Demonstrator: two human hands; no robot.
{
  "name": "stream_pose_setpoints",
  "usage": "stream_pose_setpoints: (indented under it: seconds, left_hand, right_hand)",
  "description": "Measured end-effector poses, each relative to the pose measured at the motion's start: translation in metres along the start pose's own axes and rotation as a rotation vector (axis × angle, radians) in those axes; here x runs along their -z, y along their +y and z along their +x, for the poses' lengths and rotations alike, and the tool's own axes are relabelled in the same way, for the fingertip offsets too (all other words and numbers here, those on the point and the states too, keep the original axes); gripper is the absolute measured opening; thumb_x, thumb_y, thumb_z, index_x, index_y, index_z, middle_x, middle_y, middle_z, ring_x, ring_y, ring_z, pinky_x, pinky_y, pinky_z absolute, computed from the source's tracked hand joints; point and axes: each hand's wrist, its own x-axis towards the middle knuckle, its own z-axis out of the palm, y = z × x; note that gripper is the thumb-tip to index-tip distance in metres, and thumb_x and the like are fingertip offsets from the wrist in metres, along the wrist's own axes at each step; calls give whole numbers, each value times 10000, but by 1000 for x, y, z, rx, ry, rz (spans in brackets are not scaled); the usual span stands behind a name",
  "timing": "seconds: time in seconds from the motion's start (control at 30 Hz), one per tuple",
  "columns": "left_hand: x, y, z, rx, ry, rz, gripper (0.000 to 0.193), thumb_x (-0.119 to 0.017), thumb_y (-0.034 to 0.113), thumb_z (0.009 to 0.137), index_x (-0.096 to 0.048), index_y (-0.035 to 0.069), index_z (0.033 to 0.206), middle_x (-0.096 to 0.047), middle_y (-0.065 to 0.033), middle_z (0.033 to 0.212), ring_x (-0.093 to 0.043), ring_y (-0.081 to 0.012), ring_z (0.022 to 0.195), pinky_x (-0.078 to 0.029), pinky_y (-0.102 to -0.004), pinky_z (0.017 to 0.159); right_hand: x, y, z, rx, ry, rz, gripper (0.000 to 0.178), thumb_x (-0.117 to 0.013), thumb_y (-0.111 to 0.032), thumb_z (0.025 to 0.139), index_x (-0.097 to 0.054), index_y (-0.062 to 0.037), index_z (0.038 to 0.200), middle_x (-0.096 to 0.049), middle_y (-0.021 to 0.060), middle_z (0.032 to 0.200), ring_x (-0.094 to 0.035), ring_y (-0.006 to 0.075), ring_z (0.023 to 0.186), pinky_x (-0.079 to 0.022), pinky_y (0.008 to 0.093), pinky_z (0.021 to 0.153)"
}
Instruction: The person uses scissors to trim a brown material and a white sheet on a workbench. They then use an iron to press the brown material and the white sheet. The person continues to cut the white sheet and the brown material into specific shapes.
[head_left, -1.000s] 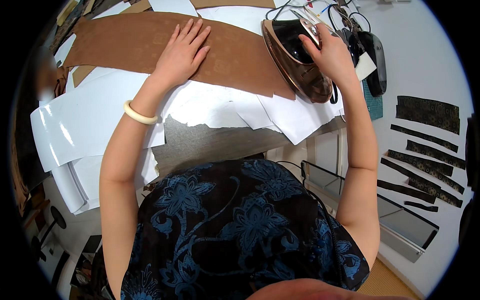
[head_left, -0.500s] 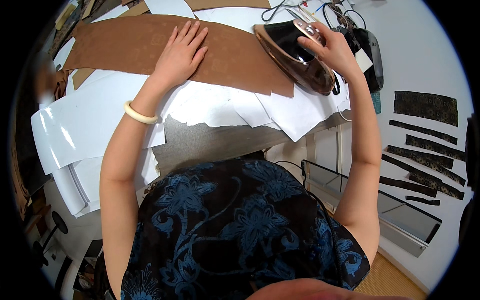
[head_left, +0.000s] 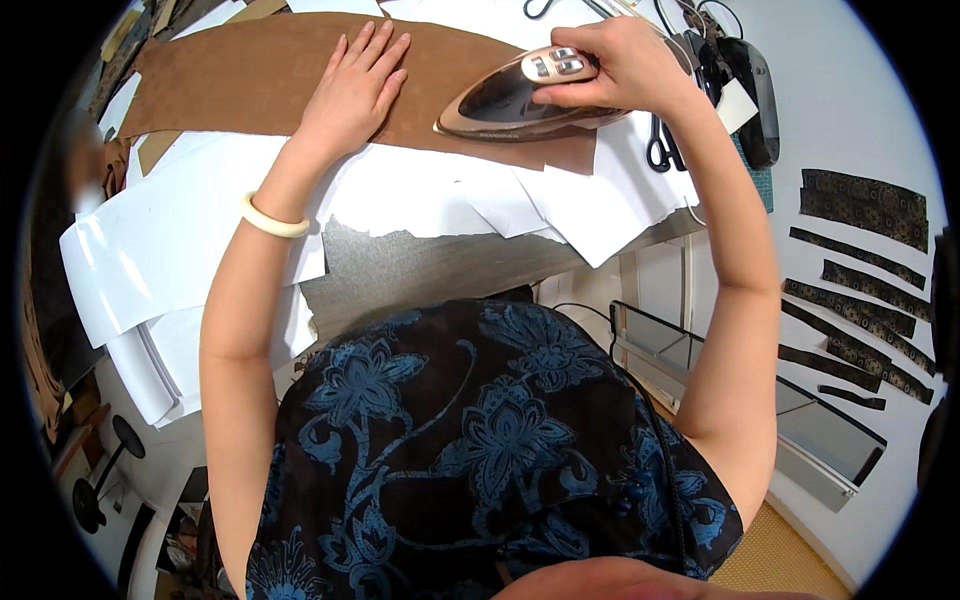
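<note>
A long curved piece of brown fabric (head_left: pixel 240 75) lies across white paper on the table. My left hand (head_left: pixel 352 92) rests flat on the middle of it, fingers spread. Wrapped round the handle of a black and gold clothes iron (head_left: pixel 500 102), my right hand (head_left: pixel 630 68) holds it on the right part of the fabric. The iron's tip points left, toward my left hand, and its soleplate is down on the cloth. Part of the handle is hidden under my fingers.
White paper sheets (head_left: pixel 420 195) cover much of the grey table (head_left: pixel 400 265). Black-handled scissors (head_left: pixel 657 150) lie right of the fabric, near cables and a black device (head_left: pixel 750 100). Dark patterned fabric strips (head_left: pixel 860 205) hang on the right. A paper roll (head_left: pixel 140 375) sticks out at left.
The iron has swung from pointing up and left to lying nearly level, its tip now nearer my left hand. The scissors have come into view. My left hand stays on the fabric.
</note>
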Motion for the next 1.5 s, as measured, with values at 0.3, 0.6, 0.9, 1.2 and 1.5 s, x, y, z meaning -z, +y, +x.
stream_pose_setpoints:
  seconds: [0.3,0.6,0.9,1.2,1.5]
  left_hand:
    - [1,2,0,0,4,0,488,-420,311,1057,-406,130,1510,-357,-122,1580,-283,-318,1478,-189,-476,1220]
    - [0,2,-1,-3,0,9,486,-423,310,1058,-412,125,1507,-369,-127,1573,-288,-329,1474,-188,-486,1218]
    - [12,5,5,-5,-45,-36,503,-445,313,1050,-414,75,1492,-333,-174,1580,-266,-345,1481,-180,-489,1225]
    - [13,43,3,-125,-103,-114,544,-433,355,1048,-385,66,1506,-315,-168,1588,-241,-352,1488,-185,-494,1226]
    - [8,44,-2,-138,-129,-15,588,-393,453,1048,-349,136,1542,-279,-100,1620,-210,-341,1501,-151,-492,1232]
  right_hand:
    - [7,0,-16,108,-142,61,469,-814,-502,716,-593,-92,775,-587,49,650,-588,282,561,-433,365,504]
    - [2,-17,-43,12,-102,35,467,-805,-519,722,-603,-101,771,-596,40,652,-599,286,571,-442,361,501]
    - [-5,-40,-43,-620,53,237,574,-706,-480,894,-608,-13,1213,-625,110,719,-619,160,640,-475,298,592]
    - [-40,-62,4,-922,304,819,776,-656,-366,955,-239,-50,1528,-594,221,1241,-646,217,1007,-547,344,847]
    - [-36,-54,-24,-929,336,924,738,-635,-324,972,-240,-80,1546,-609,99,1120,-628,144,922,-534,292,792]
